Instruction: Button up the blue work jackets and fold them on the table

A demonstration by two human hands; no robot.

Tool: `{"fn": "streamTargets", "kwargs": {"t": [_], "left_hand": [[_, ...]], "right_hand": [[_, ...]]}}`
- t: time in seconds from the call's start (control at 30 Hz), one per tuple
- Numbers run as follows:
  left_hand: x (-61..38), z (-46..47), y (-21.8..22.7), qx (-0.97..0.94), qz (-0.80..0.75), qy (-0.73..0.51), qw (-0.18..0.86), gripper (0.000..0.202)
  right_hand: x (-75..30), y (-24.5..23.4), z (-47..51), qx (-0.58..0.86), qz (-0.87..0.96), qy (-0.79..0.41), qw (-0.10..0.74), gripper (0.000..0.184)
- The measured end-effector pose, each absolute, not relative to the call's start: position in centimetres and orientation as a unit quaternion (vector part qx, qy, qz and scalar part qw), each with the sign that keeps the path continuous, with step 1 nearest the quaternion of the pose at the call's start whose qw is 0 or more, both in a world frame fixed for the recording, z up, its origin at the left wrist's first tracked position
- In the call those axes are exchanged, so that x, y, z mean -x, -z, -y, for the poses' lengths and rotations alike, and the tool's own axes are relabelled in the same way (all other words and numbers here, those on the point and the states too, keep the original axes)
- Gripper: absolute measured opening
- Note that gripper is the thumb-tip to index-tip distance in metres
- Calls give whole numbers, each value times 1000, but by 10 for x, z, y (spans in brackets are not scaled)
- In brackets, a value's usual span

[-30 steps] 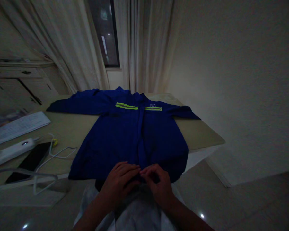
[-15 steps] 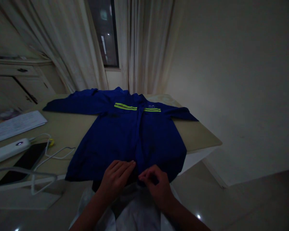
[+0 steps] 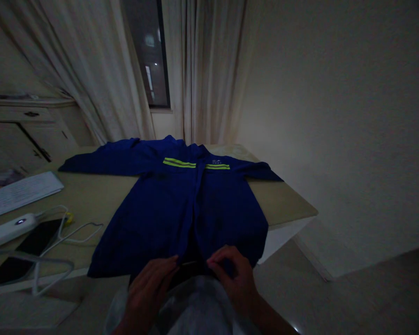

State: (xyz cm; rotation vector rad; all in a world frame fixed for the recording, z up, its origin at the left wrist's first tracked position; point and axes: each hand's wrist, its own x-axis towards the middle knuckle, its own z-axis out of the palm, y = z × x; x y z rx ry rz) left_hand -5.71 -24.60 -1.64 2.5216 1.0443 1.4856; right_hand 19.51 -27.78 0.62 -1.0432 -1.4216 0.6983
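Note:
A dark blue work jacket (image 3: 153, 209) with yellow-green reflective stripes lies spread on the table, sleeves out to both sides and collar toward the window. Its front parts in a narrow gap at the near hem. My left hand (image 3: 152, 284) is closed on the hem edge left of the gap, the fingertips partly hidden by the back of the hand. Right of the gap, my right hand (image 3: 235, 272) pinches the other front edge between thumb and index finger.
At left on the table (image 3: 279, 204) lie a white power strip (image 3: 10, 232), a black phone (image 3: 31, 246), a looping white cable (image 3: 80, 239) and folded papers (image 3: 24, 190). Curtains (image 3: 209, 83) hang behind, a cabinet (image 3: 24, 130) stands back left, and a wall rises at right.
My hands have moved apart, the left one leftward and nearer to me. The jacket's front edges, close together before, now show a gap at the hem. The view has tilted slightly.

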Motion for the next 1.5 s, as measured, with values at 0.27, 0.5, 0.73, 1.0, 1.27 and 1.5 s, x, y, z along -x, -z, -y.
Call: {"fn": "streamTargets", "kwargs": {"t": [0.27,0.5,0.73,1.0,1.27,1.5], "left_hand": [[18,248,16,-835,-307,-453,64,17],[19,250,13,-846,-295,-435,89,14],[20,251,13,-853,-269,-443,68,17],[23,251,1,-870,-250,-424,-32,22],[21,251,-2,-861,-239,-447,-41,19],[24,251,3,-861,-239,-449,-16,18]], "right_hand": [[-179,-9,278,516,577,-319,547,12],[-175,-7,279,507,559,-363,546,18],[-174,-3,277,527,563,-360,525,18],[-172,0,279,541,569,-356,507,19],[-169,3,277,544,575,-342,507,17],[-167,8,278,551,579,-331,501,16]]}}
